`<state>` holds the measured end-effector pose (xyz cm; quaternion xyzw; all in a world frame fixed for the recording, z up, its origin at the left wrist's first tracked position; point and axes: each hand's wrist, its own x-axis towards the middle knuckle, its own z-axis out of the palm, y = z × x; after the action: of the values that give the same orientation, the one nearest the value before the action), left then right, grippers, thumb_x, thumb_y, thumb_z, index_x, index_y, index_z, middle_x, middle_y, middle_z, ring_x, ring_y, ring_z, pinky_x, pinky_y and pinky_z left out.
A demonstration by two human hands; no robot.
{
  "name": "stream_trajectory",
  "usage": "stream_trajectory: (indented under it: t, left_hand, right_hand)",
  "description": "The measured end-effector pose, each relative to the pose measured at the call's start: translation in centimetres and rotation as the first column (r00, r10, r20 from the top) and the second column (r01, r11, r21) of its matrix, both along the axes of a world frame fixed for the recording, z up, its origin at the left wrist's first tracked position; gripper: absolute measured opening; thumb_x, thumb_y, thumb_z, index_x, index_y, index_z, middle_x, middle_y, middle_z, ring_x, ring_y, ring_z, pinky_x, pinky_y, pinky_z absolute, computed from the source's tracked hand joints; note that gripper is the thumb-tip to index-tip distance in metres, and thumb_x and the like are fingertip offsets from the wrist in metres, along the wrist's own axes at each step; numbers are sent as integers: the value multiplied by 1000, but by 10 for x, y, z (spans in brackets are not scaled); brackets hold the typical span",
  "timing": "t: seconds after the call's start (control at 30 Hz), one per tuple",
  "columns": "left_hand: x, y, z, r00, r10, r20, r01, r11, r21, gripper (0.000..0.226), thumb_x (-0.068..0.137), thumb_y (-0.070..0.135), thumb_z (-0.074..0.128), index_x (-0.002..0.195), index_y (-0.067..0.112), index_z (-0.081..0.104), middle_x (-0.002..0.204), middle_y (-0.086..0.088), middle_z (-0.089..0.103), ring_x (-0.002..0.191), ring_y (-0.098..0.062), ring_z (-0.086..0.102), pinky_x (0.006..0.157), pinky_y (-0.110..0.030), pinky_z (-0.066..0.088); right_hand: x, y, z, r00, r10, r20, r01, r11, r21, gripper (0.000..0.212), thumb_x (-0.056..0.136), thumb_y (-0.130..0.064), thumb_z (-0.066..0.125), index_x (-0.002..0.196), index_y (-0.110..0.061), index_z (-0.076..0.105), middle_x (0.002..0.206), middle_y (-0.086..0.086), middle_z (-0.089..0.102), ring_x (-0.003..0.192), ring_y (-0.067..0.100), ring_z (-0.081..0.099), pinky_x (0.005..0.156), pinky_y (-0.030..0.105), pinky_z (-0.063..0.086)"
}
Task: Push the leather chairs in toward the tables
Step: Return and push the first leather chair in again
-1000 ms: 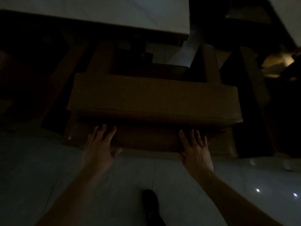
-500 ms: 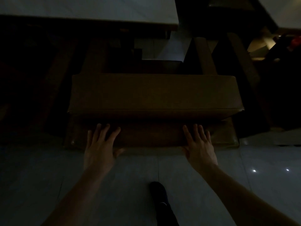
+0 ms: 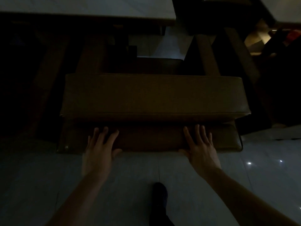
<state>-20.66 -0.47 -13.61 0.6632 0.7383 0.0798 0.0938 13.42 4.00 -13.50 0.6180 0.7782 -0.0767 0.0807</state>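
A brown leather chair (image 3: 154, 95) fills the middle of the dim head view, seen from above and behind, its backrest top toward me. My left hand (image 3: 99, 149) lies flat on the lower back of the chair at the left, fingers spread. My right hand (image 3: 200, 147) lies flat on the same surface at the right. Neither hand wraps around anything. Beyond the chair, a pale-topped table (image 3: 91, 7) runs along the top of the view, and the chair's front disappears into the dark under it.
More brown chair parts (image 3: 210, 54) stand to the right and beyond, and another pale table corner (image 3: 283, 8) shows at the top right. Glossy light floor tiles (image 3: 40, 185) lie under me, with my dark shoe (image 3: 160, 194) between my arms.
The chair has slid forward and squared up to the table, its right side swinging in. Both hands stayed flat on its back and my foot stepped forward.
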Motion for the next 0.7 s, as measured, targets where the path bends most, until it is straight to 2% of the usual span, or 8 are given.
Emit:
stream_trajectory:
  t: [0.13, 0.3, 0.7]
  left_hand:
    - [1, 36, 4, 1000, 17, 5, -17, 1000, 7, 62, 80, 34, 76, 136, 25, 53, 145, -14, 49, 139, -41, 33, 104, -60, 39]
    - [-3, 78, 5, 1000, 19, -5, -19, 1000, -11, 60, 84, 39, 71, 139, 28, 48, 149, -10, 43, 143, -37, 27, 108, -60, 35]
    - [-1, 87, 14, 1000, 5, -30, -6, 999, -40, 63, 83, 48, 68, 140, 32, 44, 147, -6, 44, 141, -37, 30, 88, -60, 48]
  right_hand:
    - [-4, 37, 4, 1000, -11, -5, 11, 1000, -21, 79, 95, -63, 31, 155, -30, -7, 162, 23, -1, 149, 41, -6, 121, 56, 6]
    - [-10, 77, 7, 1000, -24, -16, 24, 1000, -7, 79, 94, -62, 35, 156, -29, -1, 162, 23, 2, 149, 41, -2, 121, 57, 6]
    - [-6, 86, 7, 997, -39, -69, 39, 999, 0, 79, 93, -61, 37, 156, -29, 1, 162, 23, 2, 149, 39, -5, 120, 58, 5]
